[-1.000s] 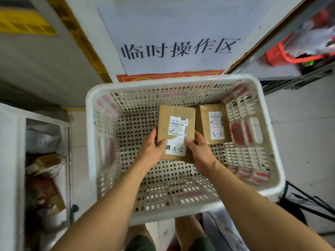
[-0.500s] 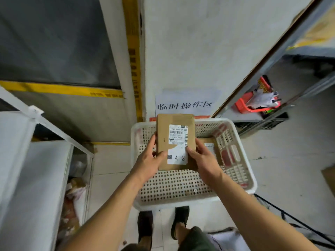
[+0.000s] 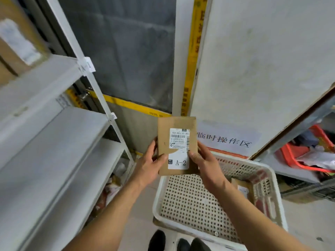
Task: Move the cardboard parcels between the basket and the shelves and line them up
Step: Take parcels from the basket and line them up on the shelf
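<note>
A flat cardboard parcel [image 3: 166, 134] with a white label reading A-2 is held upright in the air above the basket's far left corner. My left hand [image 3: 149, 165] grips its left edge and my right hand [image 3: 204, 163] grips its right edge, thumbs on the front. Below stands the white perforated basket [image 3: 188, 205] on the floor. A second cardboard parcel [image 3: 242, 189] lies inside it at the right, partly hidden by my right forearm. The white metal shelves [image 3: 54, 142] rise at the left.
A blurred cardboard box [image 3: 16, 46] sits on the top left shelf. Bags and packages [image 3: 112, 185] fill the shelf bottom. A red basket [image 3: 306, 156] rests on a low rack at the right. A white wall panel with a sign stands behind. My shoes [image 3: 181, 241] are beside the basket.
Both hands have lifted the A-2 parcel out of the basket to chest height. The view has swung up and left, bringing the shelves into sight.
</note>
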